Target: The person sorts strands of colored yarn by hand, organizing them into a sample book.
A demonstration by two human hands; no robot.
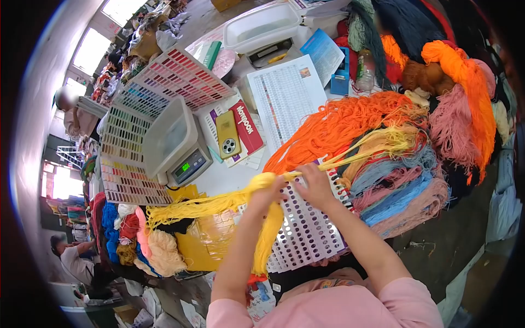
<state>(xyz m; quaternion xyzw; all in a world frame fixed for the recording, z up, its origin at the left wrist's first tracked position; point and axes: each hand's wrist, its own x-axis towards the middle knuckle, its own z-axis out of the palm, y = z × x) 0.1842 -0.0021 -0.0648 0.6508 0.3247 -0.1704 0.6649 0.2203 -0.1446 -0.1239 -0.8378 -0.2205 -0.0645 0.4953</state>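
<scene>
A long hank of yellow yarn (202, 206) stretches across the table in front of me. My left hand (266, 195) is closed around its thick, looped part, and one end hangs down below the hand. Close by on the right, my right hand (315, 185) has its fingers closed on the same yarn, where it narrows to a thin band. From there the yarn runs up over the pile of coloured hanks. Beneath both hands lies a white sample card (303, 232) with rows of dark purple and other coloured spots.
Orange yarn (339, 123) and blue hanks (402, 199) pile up at right. Beyond stand a digital scale (188, 167) with a plastic tub, a color chart (128, 117), a phone (227, 134) and a printed sheet (284, 93). Two other people are at far left.
</scene>
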